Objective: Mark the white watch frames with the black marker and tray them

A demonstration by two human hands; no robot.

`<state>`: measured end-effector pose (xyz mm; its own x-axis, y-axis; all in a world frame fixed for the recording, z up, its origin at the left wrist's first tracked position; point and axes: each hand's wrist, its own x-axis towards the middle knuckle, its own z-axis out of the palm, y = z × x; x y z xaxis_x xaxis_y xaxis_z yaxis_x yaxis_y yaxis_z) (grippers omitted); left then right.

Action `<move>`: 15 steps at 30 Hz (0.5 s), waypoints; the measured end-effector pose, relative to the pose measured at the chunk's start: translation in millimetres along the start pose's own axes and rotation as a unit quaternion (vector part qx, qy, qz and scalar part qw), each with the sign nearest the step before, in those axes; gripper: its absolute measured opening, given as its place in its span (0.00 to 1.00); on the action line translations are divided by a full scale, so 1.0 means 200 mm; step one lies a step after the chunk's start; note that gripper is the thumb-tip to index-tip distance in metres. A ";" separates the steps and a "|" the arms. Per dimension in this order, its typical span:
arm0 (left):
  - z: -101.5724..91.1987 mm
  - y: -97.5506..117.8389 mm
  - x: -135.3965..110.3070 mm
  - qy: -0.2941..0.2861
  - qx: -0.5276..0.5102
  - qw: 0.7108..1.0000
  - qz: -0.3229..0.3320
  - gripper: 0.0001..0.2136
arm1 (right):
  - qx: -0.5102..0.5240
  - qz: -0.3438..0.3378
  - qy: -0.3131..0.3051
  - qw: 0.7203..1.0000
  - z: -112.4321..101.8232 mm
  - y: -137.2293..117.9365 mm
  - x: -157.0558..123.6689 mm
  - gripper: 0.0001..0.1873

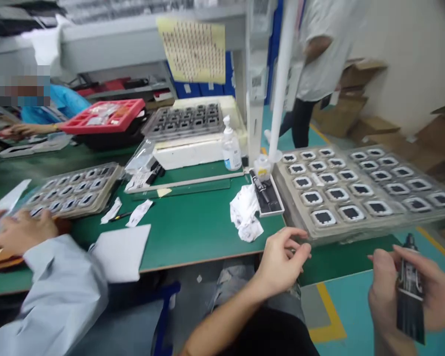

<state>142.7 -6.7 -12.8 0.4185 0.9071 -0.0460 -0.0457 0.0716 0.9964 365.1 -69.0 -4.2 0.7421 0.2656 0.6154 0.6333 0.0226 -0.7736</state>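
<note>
My right hand [435,294] pinches a black tube [410,304] between thumb and fingers, nozzle up, off the table's near right corner. My left hand [280,259] is loosely curled, thumb apart from the fingertips, near the close edge of a tray [295,198] of dark, pale-rimmed parts; I cannot tell whether it touches. Beyond, on the green table [193,237], a box [271,213] sits beside crumpled tissue [244,212], with a pump bottle [231,151] farther back. Leftward, a neighbour's sleeve [66,284] reaches in.
</note>
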 end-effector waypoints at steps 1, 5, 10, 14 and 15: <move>0.06 -0.03 0.02 0.020 -0.045 0.999 -0.019 0.25 | -0.007 -0.061 0.005 0.998 0.01 0.04 0.10 0.24; 0.16 -0.04 0.09 0.067 -0.180 0.981 -0.023 0.32 | -0.102 -0.173 -0.082 0.976 0.04 0.17 0.38 0.29; 0.10 0.04 0.17 0.077 -0.262 0.961 -0.050 0.42 | -0.189 -0.168 -0.130 0.959 0.15 0.23 0.49 0.33; 0.07 0.09 0.19 0.061 -0.247 0.965 -0.060 0.40 | -0.174 -0.096 -0.137 0.970 0.22 0.23 0.56 0.33; 0.07 0.10 0.19 0.058 -0.238 0.968 -0.057 0.40 | -0.166 -0.087 -0.146 0.971 0.23 0.22 0.58 0.30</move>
<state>169.8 23.9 6.8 0.3419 0.9204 -0.1897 -0.4299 0.3327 0.8394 468.8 6.2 25.3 0.5552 0.5479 0.6258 0.8149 -0.2077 -0.5411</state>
